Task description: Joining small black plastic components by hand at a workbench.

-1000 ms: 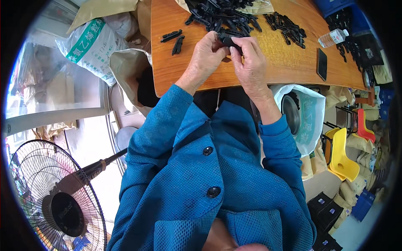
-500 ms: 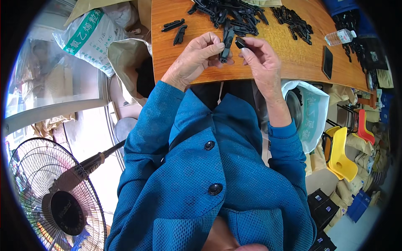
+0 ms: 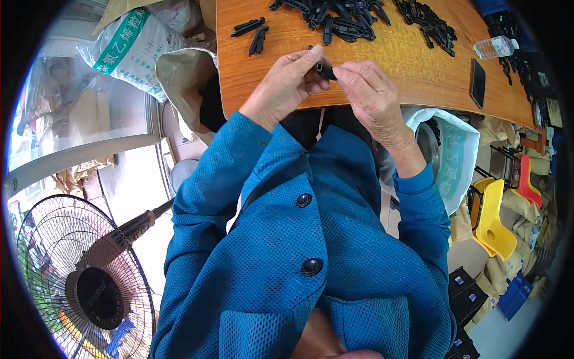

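Note:
Over the table's near edge, my left hand point(image 3: 292, 81) is closed around a long black plastic part point(image 3: 323, 70), whose far end lies mostly hidden by the fingers. My right hand point(image 3: 373, 99) pinches at the other end of that part; a small black piece is there between its fingertips, largely covered. Beyond my hands lies a heap of similar black plastic parts point(image 3: 344, 21). Two separate black parts point(image 3: 257, 40) rest to its left, and a looser pile of smaller black pieces point(image 3: 427, 27) to its right.
The wooden table point(image 3: 412, 78) carries a phone point(image 3: 478, 82) and a water bottle point(image 3: 496, 47) at the right. An open white sack point(image 3: 460, 155) stands below its edge. At the left are paper sacks point(image 3: 185, 90) and a standing fan point(image 3: 89, 287); yellow chair point(image 3: 493, 218) at right.
The long part has turned from pointing toward me to slanting across between my hands. My right hand has brought the small black piece against its end.

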The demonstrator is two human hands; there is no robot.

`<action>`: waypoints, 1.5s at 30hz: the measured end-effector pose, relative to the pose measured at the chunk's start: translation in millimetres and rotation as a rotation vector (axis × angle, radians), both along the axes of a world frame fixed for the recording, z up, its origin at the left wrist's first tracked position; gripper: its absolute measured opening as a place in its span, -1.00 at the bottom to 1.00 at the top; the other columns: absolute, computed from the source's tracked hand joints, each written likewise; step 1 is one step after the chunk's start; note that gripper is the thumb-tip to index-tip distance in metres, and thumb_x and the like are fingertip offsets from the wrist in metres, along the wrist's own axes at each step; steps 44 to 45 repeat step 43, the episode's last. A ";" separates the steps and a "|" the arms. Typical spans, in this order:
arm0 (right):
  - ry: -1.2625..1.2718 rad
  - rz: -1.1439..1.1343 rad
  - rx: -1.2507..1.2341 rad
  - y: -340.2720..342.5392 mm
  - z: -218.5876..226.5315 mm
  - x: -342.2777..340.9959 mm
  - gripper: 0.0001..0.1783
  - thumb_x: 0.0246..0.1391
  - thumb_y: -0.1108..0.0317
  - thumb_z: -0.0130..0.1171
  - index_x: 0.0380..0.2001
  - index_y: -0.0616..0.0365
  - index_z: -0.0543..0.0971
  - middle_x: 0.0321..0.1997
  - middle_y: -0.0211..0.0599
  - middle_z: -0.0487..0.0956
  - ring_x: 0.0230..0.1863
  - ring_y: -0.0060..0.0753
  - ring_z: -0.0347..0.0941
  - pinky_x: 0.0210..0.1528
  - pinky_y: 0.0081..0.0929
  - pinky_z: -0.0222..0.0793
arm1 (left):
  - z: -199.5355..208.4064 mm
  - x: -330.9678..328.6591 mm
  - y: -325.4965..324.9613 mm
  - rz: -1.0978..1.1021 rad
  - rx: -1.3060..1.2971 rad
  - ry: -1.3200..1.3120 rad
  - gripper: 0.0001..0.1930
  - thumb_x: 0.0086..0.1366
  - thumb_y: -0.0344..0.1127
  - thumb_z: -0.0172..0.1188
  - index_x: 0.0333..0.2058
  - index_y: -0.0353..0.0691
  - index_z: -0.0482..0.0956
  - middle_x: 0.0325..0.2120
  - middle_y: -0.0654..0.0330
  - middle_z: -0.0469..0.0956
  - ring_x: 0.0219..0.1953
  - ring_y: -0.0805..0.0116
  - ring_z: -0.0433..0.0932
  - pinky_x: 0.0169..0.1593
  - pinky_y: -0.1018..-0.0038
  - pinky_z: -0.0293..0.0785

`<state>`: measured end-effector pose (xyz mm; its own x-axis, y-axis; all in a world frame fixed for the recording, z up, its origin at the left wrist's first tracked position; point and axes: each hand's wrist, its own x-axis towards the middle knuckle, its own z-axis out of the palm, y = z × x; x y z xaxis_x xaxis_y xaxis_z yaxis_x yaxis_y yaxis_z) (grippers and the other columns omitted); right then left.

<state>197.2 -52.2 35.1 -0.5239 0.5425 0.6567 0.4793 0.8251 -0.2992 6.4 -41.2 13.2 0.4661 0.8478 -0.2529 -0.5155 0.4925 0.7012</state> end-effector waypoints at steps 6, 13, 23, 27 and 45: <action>0.120 -0.191 -0.006 -1.3 -15.8 -7.5 -0.56 -0.20 0.70 0.24 -0.16 0.19 0.54 -0.32 -0.20 0.54 -0.32 -0.20 0.48 -0.29 -0.38 0.42 | -3.0 40.0 -25.5 0.305 0.046 -0.083 -0.73 0.32 -0.25 0.12 -0.08 -0.26 0.48 -0.27 0.25 0.54 -0.25 0.51 0.51 -0.16 0.60 0.48; 0.138 -0.314 0.009 0.1 -23.0 -25.2 -0.46 -0.18 0.69 0.21 -0.02 0.20 0.48 -0.34 -0.19 0.54 -0.34 -0.18 0.47 -0.31 -0.36 0.41 | -2.4 56.8 -21.7 0.523 0.093 0.049 -0.80 0.28 -0.42 0.14 -0.13 -0.25 0.45 -0.31 0.29 0.51 -0.25 0.56 0.49 -0.16 0.62 0.48; 0.473 -0.135 -0.883 3.2 -24.4 -29.4 -0.47 0.05 0.18 0.28 -0.05 0.31 0.39 -0.14 -0.25 0.49 -0.10 -0.48 0.41 -0.06 -0.54 0.34 | 1.8 11.1 -8.2 0.463 0.280 0.117 -0.76 0.24 -0.44 0.18 -0.12 -0.29 0.49 -0.23 0.17 0.58 -0.22 0.50 0.51 -0.06 0.55 0.44; 0.597 0.002 -1.201 8.2 -18.7 -41.8 -0.53 0.09 0.14 0.25 -0.15 0.33 0.40 -0.22 -0.28 0.52 -0.17 -0.53 0.45 -0.07 -0.58 0.35 | -0.4 -7.6 -5.2 0.414 0.343 0.196 -0.75 0.23 -0.42 0.19 -0.10 -0.31 0.49 -0.21 0.15 0.58 -0.20 0.49 0.52 -0.04 0.54 0.43; 0.465 -0.064 -1.221 21.8 -35.3 -47.9 -0.77 0.12 0.36 0.18 -0.21 0.21 0.43 -0.32 -0.40 0.53 -0.29 -0.66 0.46 -0.19 -0.68 0.38 | -15.3 -26.8 16.5 0.307 0.203 0.168 -0.78 0.31 -0.38 0.09 -0.08 -0.26 0.48 -0.19 0.07 0.56 -0.09 0.32 0.50 0.11 0.39 0.36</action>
